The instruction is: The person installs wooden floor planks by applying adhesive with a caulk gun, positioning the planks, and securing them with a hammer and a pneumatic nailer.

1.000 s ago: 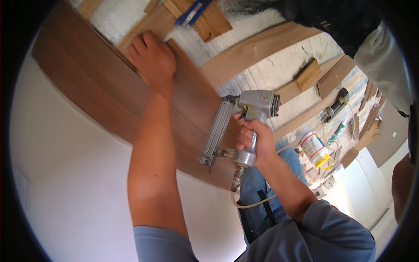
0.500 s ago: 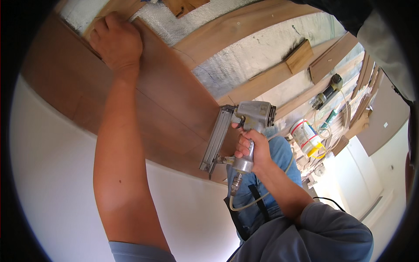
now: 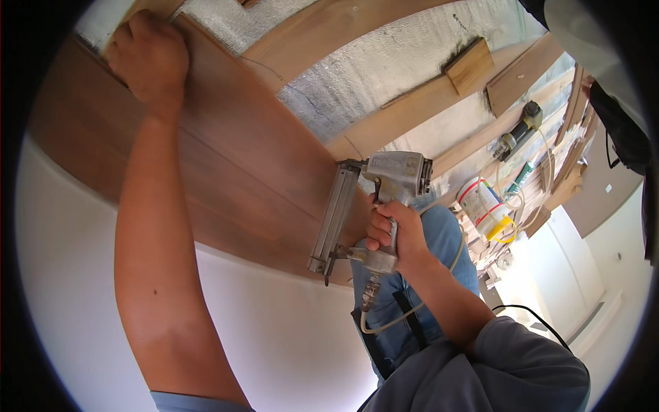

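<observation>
My right hand [image 3: 393, 235] grips the handle of a grey pneumatic nail gun [image 3: 374, 206], its nose against the edge of the brown laminate floor planks [image 3: 233, 158]. A pale air hose [image 3: 405, 312] hangs from the gun's handle base. My left hand [image 3: 149, 58], fingers closed in a fist, presses on the far edge of the top plank, arm stretched out. My knee in blue jeans [image 3: 446, 240] rests just behind the gun.
Silver foil underlay [image 3: 371, 75] and light wooden battens [image 3: 384, 130] lie beyond the planks. A wood block [image 3: 469, 63], a cordless drill [image 3: 516, 130], a white tub with a red band [image 3: 482, 206] and scrap wood sit to the right. A white wall [image 3: 274, 329] runs below the planks.
My left hand has slid further out along the plank edge, toward the upper left. The view has tilted; the nail gun stays in my right hand at the plank edge.
</observation>
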A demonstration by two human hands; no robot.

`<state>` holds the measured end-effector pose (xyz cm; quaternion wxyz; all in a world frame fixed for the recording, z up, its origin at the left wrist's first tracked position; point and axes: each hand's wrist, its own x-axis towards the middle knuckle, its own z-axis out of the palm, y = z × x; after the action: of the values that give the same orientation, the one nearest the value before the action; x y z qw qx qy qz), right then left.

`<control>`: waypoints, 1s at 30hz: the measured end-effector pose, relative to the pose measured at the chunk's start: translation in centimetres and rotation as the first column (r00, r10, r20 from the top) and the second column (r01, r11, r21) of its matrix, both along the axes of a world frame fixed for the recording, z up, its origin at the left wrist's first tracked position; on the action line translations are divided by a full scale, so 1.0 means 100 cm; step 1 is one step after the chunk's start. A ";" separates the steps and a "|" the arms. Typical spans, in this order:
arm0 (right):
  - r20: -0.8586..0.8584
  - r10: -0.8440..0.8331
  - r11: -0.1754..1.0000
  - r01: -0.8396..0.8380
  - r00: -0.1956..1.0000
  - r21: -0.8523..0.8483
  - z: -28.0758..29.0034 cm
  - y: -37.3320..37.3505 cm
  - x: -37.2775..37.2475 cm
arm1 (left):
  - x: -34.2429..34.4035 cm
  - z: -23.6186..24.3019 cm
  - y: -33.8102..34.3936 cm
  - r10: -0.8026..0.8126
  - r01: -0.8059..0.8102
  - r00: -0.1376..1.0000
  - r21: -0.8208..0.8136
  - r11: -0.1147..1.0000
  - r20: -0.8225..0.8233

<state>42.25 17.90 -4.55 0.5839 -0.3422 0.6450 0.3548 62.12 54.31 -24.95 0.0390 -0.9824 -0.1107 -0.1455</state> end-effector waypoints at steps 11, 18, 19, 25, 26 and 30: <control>0.040 0.008 0.998 -0.011 0.999 0.068 -0.011 -0.037 -0.048 | -0.021 0.016 -0.020 -0.039 0.041 0.986 -0.005 0.999 0.165; 0.094 0.006 0.998 -0.013 0.996 0.066 0.011 -0.070 -0.073 | -0.011 0.034 -0.037 0.056 -0.023 0.993 -0.302 0.953 0.102; 0.109 0.010 0.997 -0.019 0.994 0.076 0.009 -0.072 -0.079 | -0.009 0.034 -0.031 0.067 -0.026 0.989 -0.282 0.959 0.134; 0.156 -0.029 0.992 0.009 0.987 0.128 0.002 -0.088 -0.114 | -0.033 0.044 -0.044 0.147 -0.105 0.977 -0.250 0.962 0.154; 0.201 -0.023 0.989 -0.007 0.979 0.146 -0.001 -0.093 -0.120 | -0.043 0.050 -0.062 0.141 -0.100 0.977 -0.241 0.965 0.160; 0.184 -0.043 0.992 0.020 0.982 0.126 -0.005 -0.104 -0.140 | -0.202 0.051 -0.175 -0.027 -0.009 0.995 -0.355 0.935 -0.098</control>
<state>28.23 7.45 -5.06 0.6675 -0.3268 0.5695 0.3511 41.93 36.82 -19.89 -0.1339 -0.9799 -0.1285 -0.0732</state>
